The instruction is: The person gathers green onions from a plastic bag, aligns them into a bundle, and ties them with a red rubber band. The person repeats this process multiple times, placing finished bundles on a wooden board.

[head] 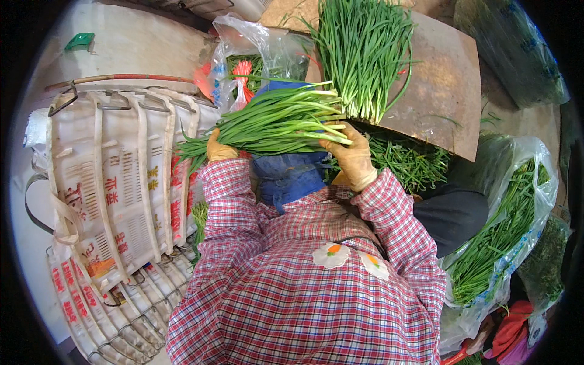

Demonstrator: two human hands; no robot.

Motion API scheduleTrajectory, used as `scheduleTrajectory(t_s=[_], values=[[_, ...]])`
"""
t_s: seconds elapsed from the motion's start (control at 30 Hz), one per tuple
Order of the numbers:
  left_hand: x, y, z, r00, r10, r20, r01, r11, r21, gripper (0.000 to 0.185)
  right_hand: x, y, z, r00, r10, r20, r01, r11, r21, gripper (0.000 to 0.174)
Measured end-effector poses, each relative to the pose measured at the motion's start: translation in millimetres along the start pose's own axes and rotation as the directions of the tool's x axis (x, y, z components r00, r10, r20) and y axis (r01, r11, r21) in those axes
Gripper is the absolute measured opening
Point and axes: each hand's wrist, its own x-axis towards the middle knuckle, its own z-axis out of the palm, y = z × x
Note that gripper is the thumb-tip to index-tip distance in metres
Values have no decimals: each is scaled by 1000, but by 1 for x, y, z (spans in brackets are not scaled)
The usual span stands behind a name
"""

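Observation:
A bunch of garlic chives [273, 118] lies sideways across both of my gloved hands, its pale stem ends to the right. My left hand [220, 147] is curled under the leafy part, thumb up at its side. Around the pale stem ends is my right hand [351, 153], thumb and fingers closed on them. Just beyond, a larger pile of chives [365, 59] rests on a worn board [447, 82], stem ends towards me. Loose chive trimmings [406, 164] lie below the board's near edge.
Stacked white plastic crates [127, 182] with red lettering fill the left side. Behind my left hand stands a clear plastic bag [278, 50] with red ties [242, 77]. To the right, chives fill an open plastic bag [497, 237]. A dark full bag [511, 50] stands at the upper right.

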Motion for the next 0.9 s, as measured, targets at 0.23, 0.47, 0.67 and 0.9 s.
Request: scheduleTrajectory(t_s=[0.23,0.47,0.67,0.9], values=[[17,-32,29,499,616,-609,-448,785,428,50,-15,8,-46,976,117,-185,-123,992,-24,12],[35,-54,46,494,758,-425,-510,649,564,44,4,44,-53,968,-123,218,249,387,-888,68],[33,-67,51,455,868,-198,-636,473,610,40,-2,62,-31,950,44,310,245,509,-825,28],[28,-46,37,486,871,-78,-732,454,509,35,-71,-29,-137,970,204,131,120,69,-990,14]])
